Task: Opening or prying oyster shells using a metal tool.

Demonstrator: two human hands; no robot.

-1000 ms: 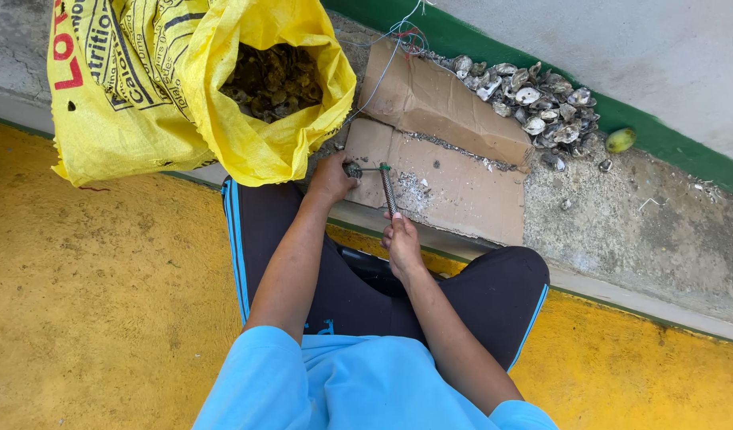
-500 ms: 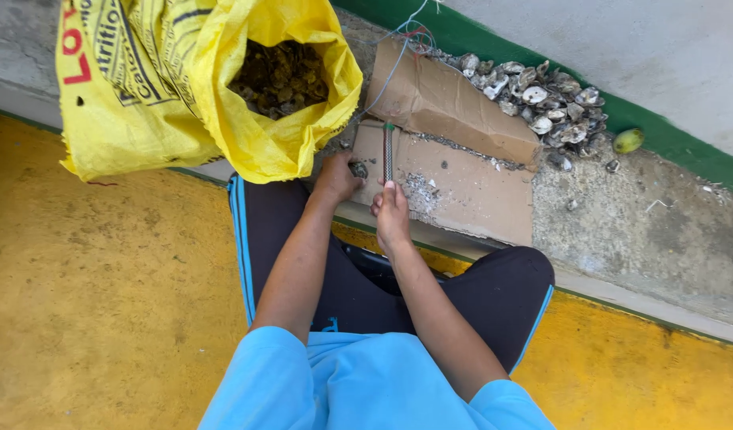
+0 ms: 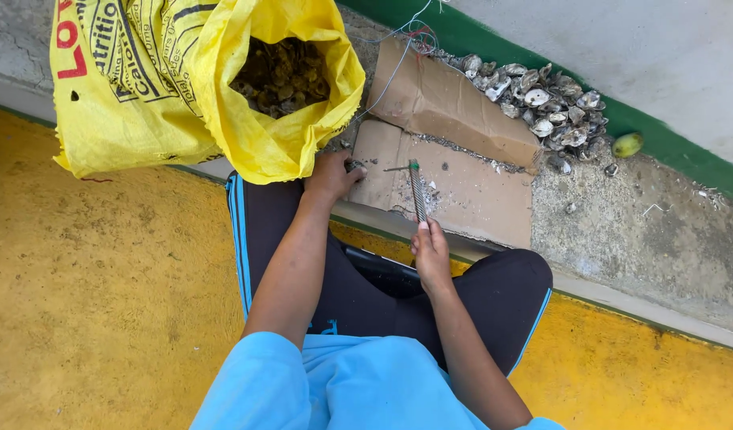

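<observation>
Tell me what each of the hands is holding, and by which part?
The right hand grips a metal rod by its near end. The left hand pins a small shell on the cardboard.

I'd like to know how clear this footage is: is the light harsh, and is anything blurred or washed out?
Head view: soft, even daylight with no hard shadows; the yellow sack is bright but not washed out; the left hand, the right hand and the metal rod look reasonably sharp; the shell pile shows clear detail; the blue shirt at the bottom edge looks slightly soft.
</observation>
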